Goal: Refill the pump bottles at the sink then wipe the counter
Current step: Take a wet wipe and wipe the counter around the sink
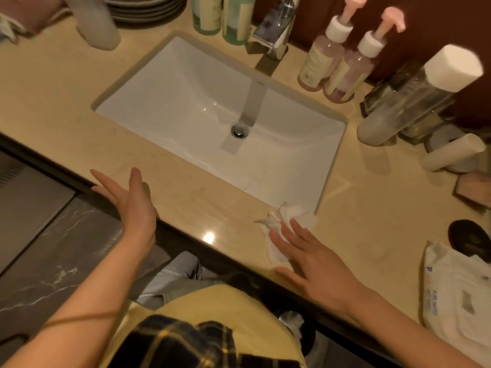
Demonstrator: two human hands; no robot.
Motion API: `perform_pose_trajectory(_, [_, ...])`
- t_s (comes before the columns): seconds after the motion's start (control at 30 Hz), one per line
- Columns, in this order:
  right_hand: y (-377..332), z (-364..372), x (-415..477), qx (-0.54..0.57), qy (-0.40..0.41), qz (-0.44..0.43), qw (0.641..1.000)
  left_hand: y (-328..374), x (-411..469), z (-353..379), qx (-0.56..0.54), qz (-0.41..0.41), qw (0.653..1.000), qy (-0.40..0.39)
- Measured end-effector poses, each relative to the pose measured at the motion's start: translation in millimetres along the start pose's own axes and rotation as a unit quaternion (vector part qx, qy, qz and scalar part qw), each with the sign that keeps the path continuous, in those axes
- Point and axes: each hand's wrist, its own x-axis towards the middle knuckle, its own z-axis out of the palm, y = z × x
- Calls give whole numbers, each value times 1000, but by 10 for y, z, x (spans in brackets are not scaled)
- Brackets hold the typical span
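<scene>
Your right hand point(313, 266), fingers straight and spread, touches the crumpled wipe point(279, 221) at its eleven o'clock on the worktop point(199, 200); your left hand point(132, 205) is open, well apart at nine o'clock.

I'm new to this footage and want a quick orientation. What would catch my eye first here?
The white sink, set in the beige counter, fills the middle. At its near right corner the right hand rests straight fingers on a crumpled white wipe, while the left hand is open at the counter's front edge. Two pink pump bottles stand at the back right, beside the tap.
</scene>
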Motion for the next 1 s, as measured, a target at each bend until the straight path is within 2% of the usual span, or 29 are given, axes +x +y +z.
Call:
perform_pose_trajectory(0.17, [-467,-12,690,18,27,1,999,-40,19,-19,1,13,1000,6])
perform_pose_trajectory(0.3, [-950,38,1108,18,27,-60,998,-96,52,-34,2,19,1000,12])
perform_pose_trajectory(0.43, [-1183,130,1123,25,29,-96,995,-157,97,-58,1,31,999,22])
perform_pose_trajectory(0.53, [-1061,203,949,67,40,-122,989,-175,99,-86,-3,24,999,29])
perform_pose_trajectory(0.63, [-745,242,675,27,47,-144,988,-195,93,-143,14,21,999,23])
perform_pose_trajectory(0.77, [-165,-19,416,-51,9,-124,991,-239,144,-248,35,24,999,3])
perform_pose_trajectory(0.83, [26,-191,436,-58,-44,-119,990,-266,195,-331,31,24,999,-7])
perform_pose_trajectory(1.0, [-58,-331,802,-82,-98,-123,984,-286,255,-439,2,1,999,-49])
